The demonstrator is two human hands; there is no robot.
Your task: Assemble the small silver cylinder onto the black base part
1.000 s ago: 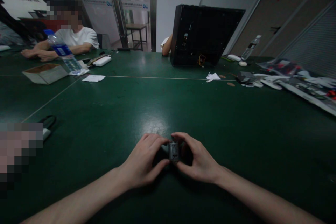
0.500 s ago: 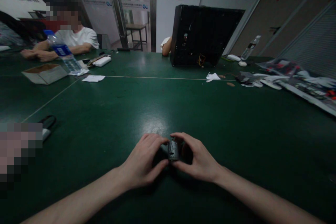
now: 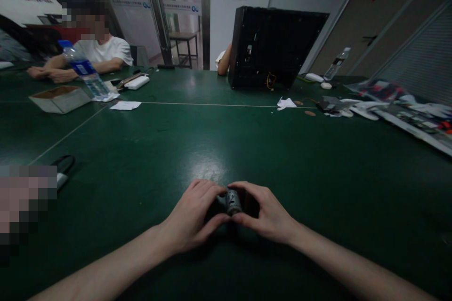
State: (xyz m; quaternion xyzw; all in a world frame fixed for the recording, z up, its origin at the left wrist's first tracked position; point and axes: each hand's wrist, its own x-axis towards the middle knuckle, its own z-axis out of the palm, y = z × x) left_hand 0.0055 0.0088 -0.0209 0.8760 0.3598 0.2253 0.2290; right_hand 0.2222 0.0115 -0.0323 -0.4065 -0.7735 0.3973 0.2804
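Note:
A small grey metal cylinder [image 3: 233, 202] with dark marks is held between my two hands, low in the middle of the view, and leans slightly. My left hand [image 3: 197, 214] curves round its left side, thumb at the bottom and fingertips at the top. From the right, my right hand [image 3: 266, 211] pinches it, with the index finger at its upper end and the thumb at its lower end. Under both hands lies the green tabletop [image 3: 226, 150].
Beyond stands a big black box-like case [image 3: 278, 47]. A blue-capped bottle [image 3: 86, 71] and an open carton [image 3: 60, 99] are at the left. Papers, a clear bottle [image 3: 337, 64] and bagged parts [image 3: 377, 91] lie right. A person [image 3: 102, 51] sits across the table.
The cylinder has tilted, its top going left and its bottom right. My right fingertips have shifted slightly to the left; my left thumb has moved a little right.

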